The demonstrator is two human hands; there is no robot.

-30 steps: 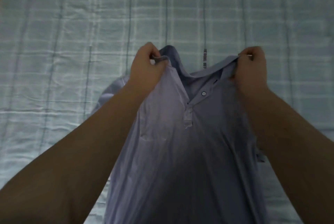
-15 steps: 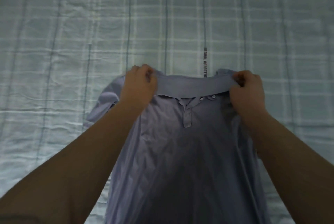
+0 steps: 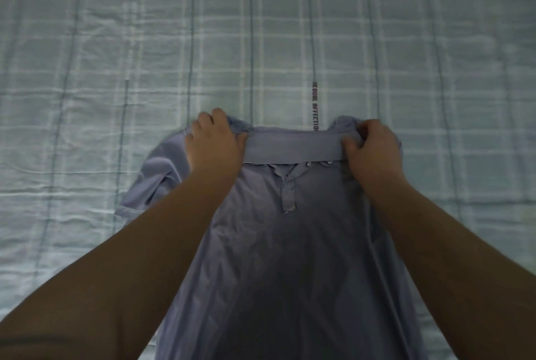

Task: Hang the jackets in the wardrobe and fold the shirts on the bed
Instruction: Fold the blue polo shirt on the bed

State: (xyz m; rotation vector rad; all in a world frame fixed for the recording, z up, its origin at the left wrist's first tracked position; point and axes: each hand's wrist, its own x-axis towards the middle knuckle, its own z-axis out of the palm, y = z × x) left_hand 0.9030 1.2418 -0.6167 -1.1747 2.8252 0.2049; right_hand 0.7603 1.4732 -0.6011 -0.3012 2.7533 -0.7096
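Observation:
A pale purple polo shirt (image 3: pixel 290 243) lies front up on the bed (image 3: pixel 261 40), its collar away from me and its button placket showing. My left hand (image 3: pixel 213 142) grips the shirt at its left shoulder beside the collar. My right hand (image 3: pixel 372 150) grips the right shoulder in the same way. The collar band (image 3: pixel 293 146) is stretched flat between the two hands. One short sleeve (image 3: pixel 145 185) spreads out to the left; the other sleeve is hidden under my right arm.
The bed is covered by a light blue checked sheet with dark lines and a strip of printed letters (image 3: pixel 315 107) just beyond the collar. The sheet spreads wide to the left, right and far side of the shirt.
Both hands lowered the shirt's shoulders from above the bed down onto the sheet. The collar, slack and open before, is now pulled straight between them.

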